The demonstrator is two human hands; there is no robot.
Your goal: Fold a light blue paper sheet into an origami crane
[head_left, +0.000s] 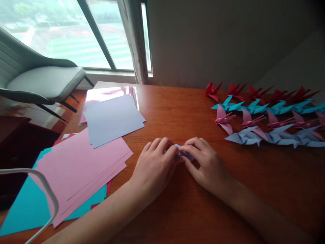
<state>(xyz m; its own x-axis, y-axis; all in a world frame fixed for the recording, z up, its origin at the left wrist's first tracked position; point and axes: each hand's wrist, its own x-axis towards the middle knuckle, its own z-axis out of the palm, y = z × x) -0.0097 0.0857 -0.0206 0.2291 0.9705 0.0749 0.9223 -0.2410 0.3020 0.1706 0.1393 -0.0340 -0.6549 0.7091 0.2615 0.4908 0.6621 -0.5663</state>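
Observation:
A small folded piece of pale blue paper (183, 153) lies on the wooden table (177, 112) near the middle. My left hand (154, 166) presses on its left end with curled fingers. My right hand (203, 162) pinches its right end, fingers closed over it. Most of the paper is hidden under my fingertips.
Loose sheets lie at the left: pale blue (113, 118), pink (83, 162) and teal (27, 206). Rows of folded paper cranes stand at the right: red (213, 90), teal (230, 105), pink (224, 120), pale blue (245, 136). A grey chair (45, 79) and a window are beyond the table.

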